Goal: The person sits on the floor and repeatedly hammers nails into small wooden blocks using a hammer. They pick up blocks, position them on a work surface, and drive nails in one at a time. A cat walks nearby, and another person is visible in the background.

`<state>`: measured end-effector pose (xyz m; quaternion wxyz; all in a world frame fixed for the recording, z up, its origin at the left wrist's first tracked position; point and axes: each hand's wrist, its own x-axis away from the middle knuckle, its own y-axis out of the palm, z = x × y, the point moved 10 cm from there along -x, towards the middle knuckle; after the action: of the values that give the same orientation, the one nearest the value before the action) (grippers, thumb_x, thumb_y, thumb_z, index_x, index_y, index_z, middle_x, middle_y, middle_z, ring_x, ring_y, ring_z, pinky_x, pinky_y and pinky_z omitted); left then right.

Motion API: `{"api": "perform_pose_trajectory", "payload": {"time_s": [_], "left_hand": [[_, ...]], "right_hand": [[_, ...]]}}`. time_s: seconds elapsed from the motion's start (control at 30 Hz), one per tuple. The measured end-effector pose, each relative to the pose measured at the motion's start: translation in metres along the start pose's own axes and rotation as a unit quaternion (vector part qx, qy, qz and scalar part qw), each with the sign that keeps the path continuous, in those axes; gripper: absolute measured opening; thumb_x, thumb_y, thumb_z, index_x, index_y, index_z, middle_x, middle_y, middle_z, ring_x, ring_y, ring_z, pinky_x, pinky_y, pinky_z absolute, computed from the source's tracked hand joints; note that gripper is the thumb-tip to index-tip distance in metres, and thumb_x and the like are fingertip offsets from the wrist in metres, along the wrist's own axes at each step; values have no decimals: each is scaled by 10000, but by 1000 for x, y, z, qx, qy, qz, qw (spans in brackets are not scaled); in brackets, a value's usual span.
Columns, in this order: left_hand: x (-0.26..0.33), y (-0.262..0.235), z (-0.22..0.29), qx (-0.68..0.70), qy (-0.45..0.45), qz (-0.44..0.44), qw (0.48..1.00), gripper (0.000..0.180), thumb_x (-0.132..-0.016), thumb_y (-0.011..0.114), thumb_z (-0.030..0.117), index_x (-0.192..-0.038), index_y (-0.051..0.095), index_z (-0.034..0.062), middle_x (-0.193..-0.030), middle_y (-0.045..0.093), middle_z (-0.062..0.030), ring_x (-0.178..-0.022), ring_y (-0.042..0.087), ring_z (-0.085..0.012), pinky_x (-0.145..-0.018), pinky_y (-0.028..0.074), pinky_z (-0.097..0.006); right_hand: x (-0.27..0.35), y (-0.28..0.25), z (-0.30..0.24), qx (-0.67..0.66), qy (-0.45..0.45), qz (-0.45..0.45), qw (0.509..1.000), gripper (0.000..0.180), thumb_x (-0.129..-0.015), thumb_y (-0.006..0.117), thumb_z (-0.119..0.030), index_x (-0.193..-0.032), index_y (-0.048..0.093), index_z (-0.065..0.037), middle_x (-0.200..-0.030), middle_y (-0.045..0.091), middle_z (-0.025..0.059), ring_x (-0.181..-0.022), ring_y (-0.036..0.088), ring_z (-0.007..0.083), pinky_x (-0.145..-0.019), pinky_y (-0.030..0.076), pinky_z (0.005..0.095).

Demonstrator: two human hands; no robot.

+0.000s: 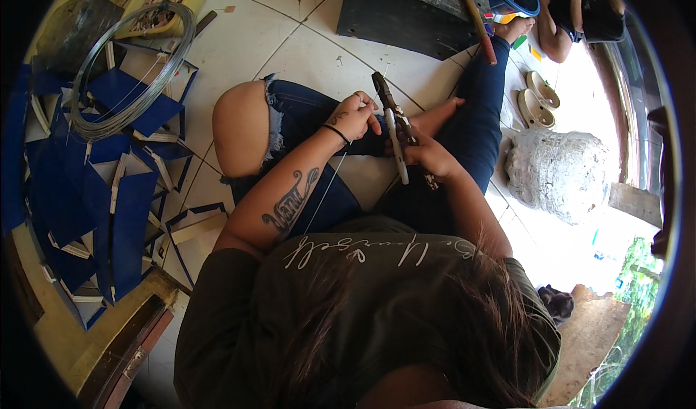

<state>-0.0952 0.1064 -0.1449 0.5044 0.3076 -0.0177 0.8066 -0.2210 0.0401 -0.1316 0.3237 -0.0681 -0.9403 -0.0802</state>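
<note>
My right hand (429, 155) is wrapped round a long pair of pliers (383, 90), held over my lap. Its jaws look dark and worn, and the handles show white and brown. Just left of the pliers is my left hand (354, 117), its fingers pinched on a thin wire (324, 193). From that hand the wire trails down past my forearm toward my shirt. The fingertips sit close to the pliers, but whether they touch is too small to tell.
A large wire coil (85, 115) lies over many blue open cases (65, 192) at my left. Behind it stands a yellow tray (133, 5) of small pieces. Ahead are a black block (406, 18), a wooden-handled tool (475, 18) and a blue tub (535, 7). Clogs (536, 110) and another person (598, 10) are at right.
</note>
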Motion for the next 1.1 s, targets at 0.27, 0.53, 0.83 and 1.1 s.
{"api": "perform_pose_trajectory", "payload": {"time_s": [0.27, 0.53, 0.83, 1.1], "left_hand": [[0, 1, 0, 1, -12, -8, 1000, 116, -986, 392, 146, -1032, 463, 66, -692, 614, -162, -374, 346, -76, -372, 275, -234], [-1, 1, 0, 8, -5, -17, 1000, 109, -986, 392, 144, -1018, 472, 76, -690, 613, -161, -379, 345, -72, -372, 267, -226], [-3, -1, -1, 19, 4, -8, 1000, 135, -997, 374, 151, -1037, 466, 60, -708, 623, -168, -387, 369, -80, -374, 297, -232], [23, 1, -4, -59, 5, 35, 998, 199, -999, 339, 125, -1093, 472, 11, -704, 641, -137, -367, 415, -94, -376, 358, -245]], "right_hand": [[-1, 1, -11, 52, 1, -42, 998, 619, -732, 509, -35, -1341, 412, 16, -1103, 589, 95, -919, 550, 156, -777, 443, 236], [-4, -9, 0, 91, -16, 10, 996, 488, -751, 513, -74, -1228, 494, 28, -1026, 600, 97, -899, 571, 163, -789, 455, 263], [-17, -15, 23, 80, 13, 40, 996, 335, -795, 555, -141, -1081, 571, 33, -899, 620, 95, -841, 607, 184, -782, 478, 302], [-24, -29, 9, 87, -16, 115, 989, 278, -788, 582, -182, -1002, 586, -4, -785, 614, 85, -700, 609, 170, -642, 481, 295]]}}
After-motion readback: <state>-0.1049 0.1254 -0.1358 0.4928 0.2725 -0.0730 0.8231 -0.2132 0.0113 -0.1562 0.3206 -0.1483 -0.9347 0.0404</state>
